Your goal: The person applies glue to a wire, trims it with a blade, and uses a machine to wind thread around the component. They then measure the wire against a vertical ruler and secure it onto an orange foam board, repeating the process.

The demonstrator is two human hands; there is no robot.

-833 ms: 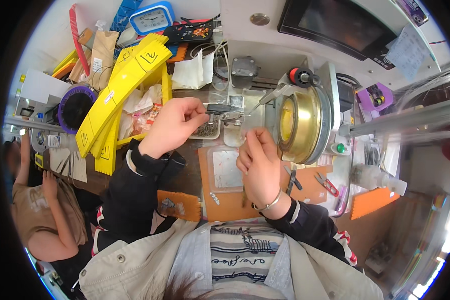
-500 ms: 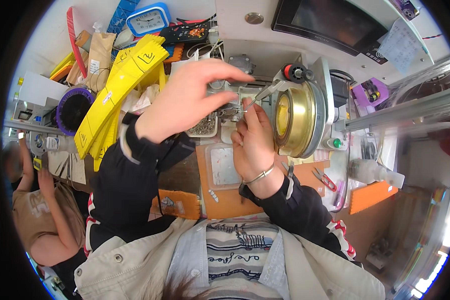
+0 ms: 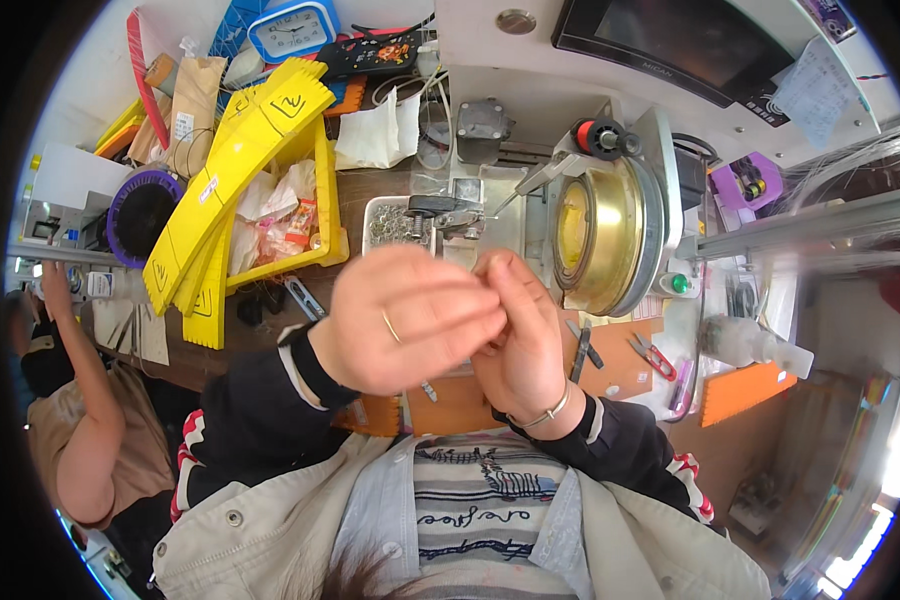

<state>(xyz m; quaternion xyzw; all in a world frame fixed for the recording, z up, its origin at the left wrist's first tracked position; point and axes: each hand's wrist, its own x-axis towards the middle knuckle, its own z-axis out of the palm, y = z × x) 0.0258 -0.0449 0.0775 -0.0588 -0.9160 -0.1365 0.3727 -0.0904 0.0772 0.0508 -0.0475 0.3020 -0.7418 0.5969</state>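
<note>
My left hand (image 3: 410,320), a ring on one finger, is bent with its fingers together. Its fingertips meet those of my right hand (image 3: 520,345), whose thumb and finger are pinched; a bangle circles that wrist. Whatever lies between the fingertips is hidden or too small to make out. Both hands are in front of a small metal clamp mechanism (image 3: 460,215) on the machine. Just left of this mechanism is a white tray (image 3: 370,226) of small metal parts. To the right of my hands stands a large brass-coloured wheel (image 3: 602,235) with a red thread spool (image 3: 598,138) above it.
Yellow toothed strips (image 3: 232,170) lie across a yellow crate (image 3: 300,258) at left. Red-handled snips (image 3: 656,358) and dark tweezers (image 3: 582,350) lie on the right of the bench. A screen (image 3: 670,45) is mounted above. Another person (image 3: 95,420) works at far left.
Both hands have come down and toward me, away from the clamp mechanism. My left hand's spread fingers have closed and now meet the right hand's fingertips.
</note>
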